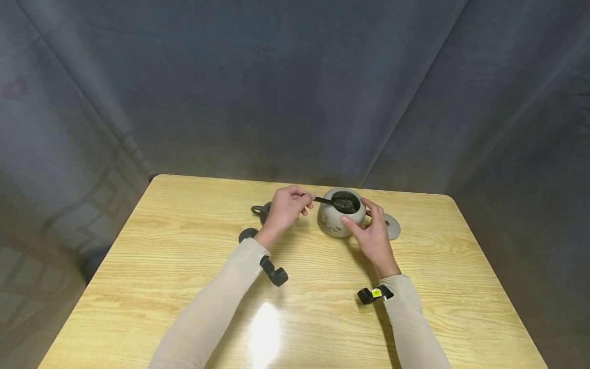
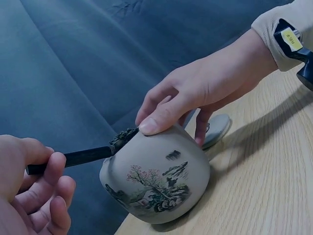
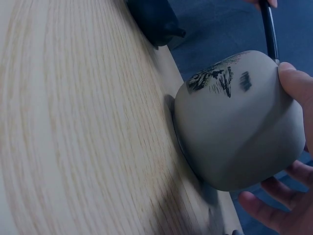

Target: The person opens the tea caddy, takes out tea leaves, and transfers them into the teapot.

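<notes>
My left hand pinches the handle of a slim black tea scoop between thumb and fingers. The scoop's far end reaches into the mouth of a grey ceramic jar, where dark tea leaves show. A painted landscape with a pink-blossomed tree decorates the jar's side. My right hand grips this jar at its rim and side, thumb at the near edge, and tilts it toward the left hand. Partly hidden behind the left hand is a dark teapot.
A grey jar lid lies on the wooden table just right of the jar. By the left wrist sits a small dark lid. Dark grey curtains hang behind the table's far edge.
</notes>
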Demonstrator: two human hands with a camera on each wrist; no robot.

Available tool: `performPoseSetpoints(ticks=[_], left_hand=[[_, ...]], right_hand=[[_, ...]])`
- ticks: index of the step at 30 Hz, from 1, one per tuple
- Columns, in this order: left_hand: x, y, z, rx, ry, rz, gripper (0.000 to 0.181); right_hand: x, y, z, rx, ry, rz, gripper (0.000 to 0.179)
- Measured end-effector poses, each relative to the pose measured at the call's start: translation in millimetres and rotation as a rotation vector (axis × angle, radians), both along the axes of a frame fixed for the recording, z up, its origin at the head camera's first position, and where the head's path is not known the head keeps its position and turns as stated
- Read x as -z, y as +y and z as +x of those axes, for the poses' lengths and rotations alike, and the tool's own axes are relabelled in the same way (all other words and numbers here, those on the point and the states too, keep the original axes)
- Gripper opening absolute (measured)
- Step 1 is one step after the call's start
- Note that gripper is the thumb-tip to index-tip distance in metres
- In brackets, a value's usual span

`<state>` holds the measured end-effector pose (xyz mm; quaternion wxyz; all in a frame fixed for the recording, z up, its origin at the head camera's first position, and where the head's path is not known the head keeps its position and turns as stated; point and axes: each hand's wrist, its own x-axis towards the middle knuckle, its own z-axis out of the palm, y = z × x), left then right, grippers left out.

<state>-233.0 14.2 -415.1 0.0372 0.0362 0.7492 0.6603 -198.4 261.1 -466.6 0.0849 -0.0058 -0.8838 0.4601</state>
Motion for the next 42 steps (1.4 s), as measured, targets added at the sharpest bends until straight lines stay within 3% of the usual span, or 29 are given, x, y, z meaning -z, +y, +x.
performPoseSetpoints(ticks=[9, 19, 28, 42], left_hand=[[-5.1, -15.2, 5.8, -0.028, -0.017, 0.030, 0.016], [-7.8, -47.1, 17.3, -0.082, -0.008, 0.097, 0.015], [-1.4, -84.0, 26.2, -0.154, -0.032, 0.083, 0.020], [21.4, -127.9, 45.1, -0.253, -0.087, 0.023, 0.024]], right_hand=[[2.0, 0, -1.1, -0.006, -0.016, 0.010, 0.085], [3.6, 1, -1.8, -0.009, -0.015, 0.004, 0.084], [3.5, 0, -1.8, -0.012, -0.009, -0.012, 0.084], [1.8, 2, 0.4, -0.015, -0.008, -0.012, 0.083]])
